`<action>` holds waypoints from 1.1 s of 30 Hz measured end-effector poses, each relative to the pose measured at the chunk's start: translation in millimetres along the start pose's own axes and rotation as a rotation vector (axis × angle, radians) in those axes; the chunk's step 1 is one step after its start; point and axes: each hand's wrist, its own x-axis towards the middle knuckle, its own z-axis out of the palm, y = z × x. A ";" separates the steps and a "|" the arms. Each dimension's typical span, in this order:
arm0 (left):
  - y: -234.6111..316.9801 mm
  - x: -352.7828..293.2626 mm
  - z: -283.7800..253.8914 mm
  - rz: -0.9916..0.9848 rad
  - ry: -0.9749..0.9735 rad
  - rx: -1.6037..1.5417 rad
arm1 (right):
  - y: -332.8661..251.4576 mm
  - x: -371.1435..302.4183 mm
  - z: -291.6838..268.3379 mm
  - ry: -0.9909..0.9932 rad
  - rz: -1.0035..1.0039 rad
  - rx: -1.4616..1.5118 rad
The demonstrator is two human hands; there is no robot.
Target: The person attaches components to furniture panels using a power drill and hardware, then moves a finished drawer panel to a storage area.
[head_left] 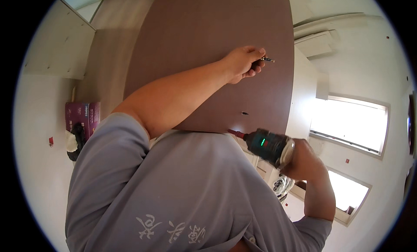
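- Head view: the left hand (244, 66) pinches a slim metal fitting (268, 60) above the brown panel (204, 39).
- The right hand (300, 160) grips a power drill (268, 146), red tip at the panel's near edge, contact unclear.
- A small dark piece (245, 113) sits on the panel.
- Edge drilling or fastening seems underway; next likely calls for a square, steady tip.

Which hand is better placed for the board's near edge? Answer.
Likely the right hand: it holds the power tool, tip by that edge; the left hand holds a slim metal piece farther off.
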 end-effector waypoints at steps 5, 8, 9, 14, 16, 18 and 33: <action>-5.6 5.4 -0.7 0.035 -0.006 0.031 | 12.8 -3.8 14.0 0.114 0.010 0.023; -10.5 8.5 -5.6 0.050 -0.028 0.037 | 2.0 0.0 8.4 0.057 -0.045 -0.023; -10.1 8.3 -6.8 0.052 -0.042 0.042 | 1.9 1.3 7.2 0.038 -0.050 -0.045; -6.9 1.1 -4.8 0.077 -0.087 0.072 | 6.5 -4.7 -2.4 0.019 -0.137 -0.095; -0.6 -14.6 -4.0 0.109 -0.078 0.178 | 14.0 -17.3 -7.5 0.088 -0.133 -0.083; 2.8 -32.6 -1.6 0.142 -0.033 0.203 | 24.3 -44.5 -14.6 0.249 -0.204 -0.029; -59.3 -181.8 50.0 0.144 0.006 0.271 | 109.7 -86.9 64.9 0.428 -0.461 0.993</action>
